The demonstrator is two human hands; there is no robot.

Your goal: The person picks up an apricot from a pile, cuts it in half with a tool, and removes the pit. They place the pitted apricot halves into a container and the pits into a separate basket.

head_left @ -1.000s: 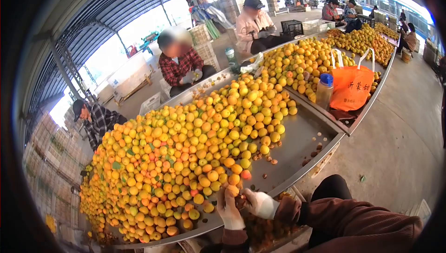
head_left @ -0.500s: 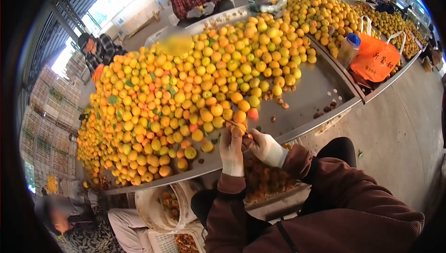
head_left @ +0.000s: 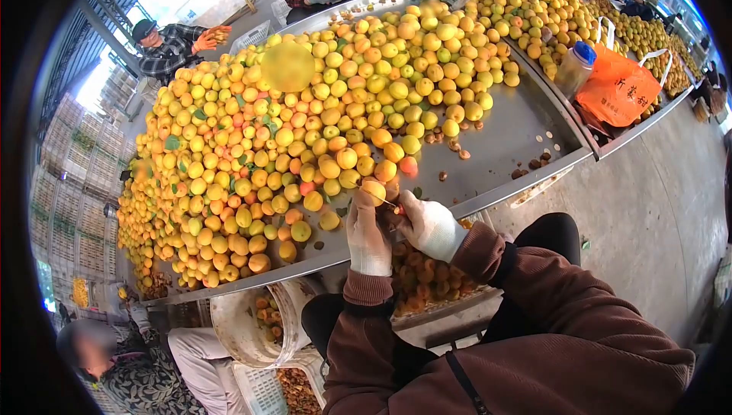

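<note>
Just over the table's front edge, my left hand [head_left: 370,236], in a white glove, holds a yellow-orange apricot [head_left: 373,192] in its fingers. My right hand [head_left: 431,224], gloved too, is closed on a thin metal tool [head_left: 393,207] with a bit of red at its grip. The tool's thin end meets the underside of the fruit. Beyond both hands a big heap of apricots [head_left: 290,156] spreads over the metal table [head_left: 503,152]. Below my wrists stands a crate of cut fruit [head_left: 431,282], partly hidden by my arms.
A white bucket [head_left: 293,316] with fruit pieces stands left of my knees, beside a white crate of brown pits [head_left: 300,390]. An orange bag [head_left: 619,95] and a blue-lidded jar [head_left: 576,68] are at the right. Co-workers sit around the table; one [head_left: 130,373] is close at left.
The apricot in my left hand has come into clearer view, with the tool now at its underside. Across the table, a co-worker has raised an orange-gloved hand. The view has shifted slightly.
</note>
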